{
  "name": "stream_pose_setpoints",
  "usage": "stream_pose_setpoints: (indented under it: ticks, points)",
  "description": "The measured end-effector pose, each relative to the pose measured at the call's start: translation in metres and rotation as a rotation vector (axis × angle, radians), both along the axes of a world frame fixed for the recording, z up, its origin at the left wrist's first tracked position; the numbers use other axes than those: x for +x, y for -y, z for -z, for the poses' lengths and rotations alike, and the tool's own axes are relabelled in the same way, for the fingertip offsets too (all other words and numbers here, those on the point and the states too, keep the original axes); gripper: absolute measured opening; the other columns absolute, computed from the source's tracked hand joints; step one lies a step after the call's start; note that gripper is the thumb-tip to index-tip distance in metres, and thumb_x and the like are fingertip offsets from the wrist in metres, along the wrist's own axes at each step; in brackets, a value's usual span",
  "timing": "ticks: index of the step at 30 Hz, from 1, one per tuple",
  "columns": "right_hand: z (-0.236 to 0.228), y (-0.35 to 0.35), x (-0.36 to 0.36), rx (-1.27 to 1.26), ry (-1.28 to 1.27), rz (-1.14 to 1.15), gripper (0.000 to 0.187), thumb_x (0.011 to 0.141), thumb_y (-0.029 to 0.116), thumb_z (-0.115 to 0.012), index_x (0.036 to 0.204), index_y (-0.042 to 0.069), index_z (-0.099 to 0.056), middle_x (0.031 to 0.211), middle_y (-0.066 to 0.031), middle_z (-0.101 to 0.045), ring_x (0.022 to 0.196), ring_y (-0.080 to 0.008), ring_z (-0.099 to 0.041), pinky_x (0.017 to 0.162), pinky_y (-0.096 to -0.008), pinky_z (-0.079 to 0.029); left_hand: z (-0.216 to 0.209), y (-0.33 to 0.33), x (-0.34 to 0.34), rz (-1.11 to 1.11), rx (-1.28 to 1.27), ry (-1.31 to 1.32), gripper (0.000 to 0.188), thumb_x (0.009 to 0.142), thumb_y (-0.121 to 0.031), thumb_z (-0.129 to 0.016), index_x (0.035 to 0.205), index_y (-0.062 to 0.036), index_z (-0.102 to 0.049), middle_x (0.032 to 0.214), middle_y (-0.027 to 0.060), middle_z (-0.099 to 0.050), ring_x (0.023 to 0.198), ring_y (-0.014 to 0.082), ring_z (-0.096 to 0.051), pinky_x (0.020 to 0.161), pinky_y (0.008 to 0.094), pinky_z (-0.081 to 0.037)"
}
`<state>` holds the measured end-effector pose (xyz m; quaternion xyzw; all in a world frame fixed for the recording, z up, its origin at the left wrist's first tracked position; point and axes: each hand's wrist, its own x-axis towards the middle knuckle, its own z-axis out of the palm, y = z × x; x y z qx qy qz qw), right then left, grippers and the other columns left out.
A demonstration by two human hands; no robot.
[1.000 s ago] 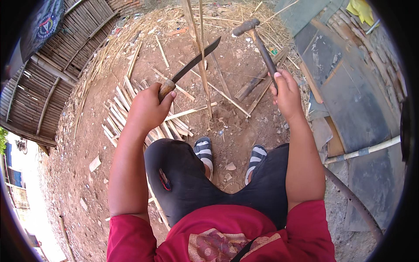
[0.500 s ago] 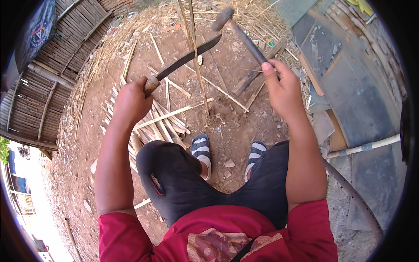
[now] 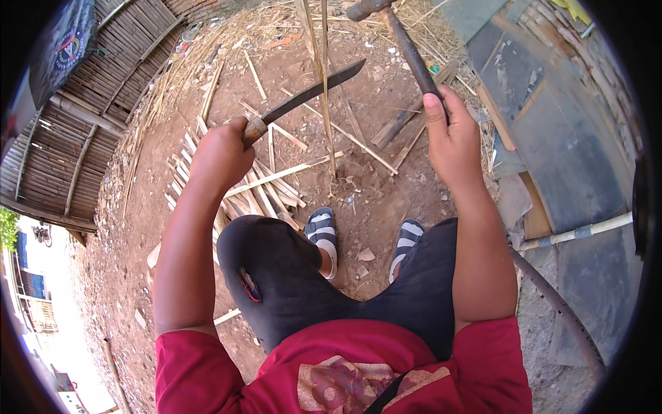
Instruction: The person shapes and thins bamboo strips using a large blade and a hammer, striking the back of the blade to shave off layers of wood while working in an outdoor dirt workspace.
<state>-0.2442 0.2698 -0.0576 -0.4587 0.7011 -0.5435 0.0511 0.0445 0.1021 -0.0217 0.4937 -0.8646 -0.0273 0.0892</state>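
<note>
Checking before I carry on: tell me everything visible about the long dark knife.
The long, dark-bladed knife has a metal-looking blade curving up toward its tip, and a brown, wooden-looking handle, partly hidden in the left hand gripping it. In the picture it slants up rightward, its blade crossing a long, pale, split wooden strip; exact contact there is unclear.

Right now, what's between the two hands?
Head view, between left hand and right hand: knife blade and upright split wood, loose sticks on the ground beyond.

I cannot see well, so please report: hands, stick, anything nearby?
Left hand grips machete, right hand grips hammer. Machete crosses split upright stick. Loose sticks lie to its left.
</note>
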Motion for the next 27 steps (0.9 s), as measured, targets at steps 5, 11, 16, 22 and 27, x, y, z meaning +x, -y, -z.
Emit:
stream_pose_setpoints:
  ticks: [5,11,16,22,27]
  points:
    - [0.015,0.003,-0.006,0.232,-0.035,-0.015,0.041,0.103,0.044,-0.057,0.118,0.006,-0.067,0.064,-0.0100,-0.061,0.058,-0.0227,-0.061,0.056,-0.0363,-0.045,-0.005,0.002,0.000,0.012,-0.021,0.069,0.021,0.084,-0.010,-0.065,0.104,-0.0040,-0.065,0.085,0.0240,-0.069,0.086,0.0438,-0.067,0.077,0.0508,-0.052]
    - [0.005,-0.003,-0.001,0.055,0.025,-0.009,0.042,0.102,0.043,-0.059,0.116,0.005,-0.067,0.070,-0.0106,-0.065,0.060,-0.0238,-0.062,0.058,-0.0389,-0.046,-0.001,-0.005,-0.005,-0.007,0.003,0.090,0.024,0.084,-0.012,-0.066,0.106,-0.0043,-0.065,0.090,0.0238,-0.070,0.090,0.0430,-0.068,0.080,0.0520,-0.054]
    - [0.008,-0.005,-0.011,0.227,-0.101,0.006,0.038,0.103,0.042,-0.056,0.112,0.006,-0.067,0.071,-0.0124,-0.065,0.063,-0.0295,-0.064,0.061,-0.0421,-0.048,-0.003,-0.003,-0.007,-0.011,-0.011,0.103,0.021,0.083,-0.011,-0.065,0.104,-0.0047,-0.065,0.092,0.0220,-0.071,0.092,0.0414,-0.069,0.082,0.0500,-0.055]
    - [0.007,-0.001,-0.007,0.196,-0.048,-0.012,0.039,0.103,0.042,-0.055,0.114,0.006,-0.064,0.071,-0.0150,-0.065,0.065,-0.0321,-0.065,0.062,-0.0429,-0.049,0.002,-0.006,-0.009,-0.031,-0.012,0.126,0.021,0.083,-0.010,-0.064,0.104,-0.0056,-0.066,0.093,0.0212,-0.071,0.094,0.0409,-0.069,0.084,0.0495,-0.055]
    - [0.029,0.005,-0.017,0.261,-0.045,-0.010,0.039,0.103,0.043,-0.055,0.114,0.006,-0.063,0.070,-0.0164,-0.064,0.064,-0.0326,-0.065,0.061,-0.0424,-0.048,0.002,-0.005,-0.009,-0.020,-0.010,0.122,0.022,0.083,-0.010,-0.063,0.105,-0.0052,-0.066,0.094,0.0219,-0.071,0.094,0.0412,-0.069,0.083,0.0497,-0.055]
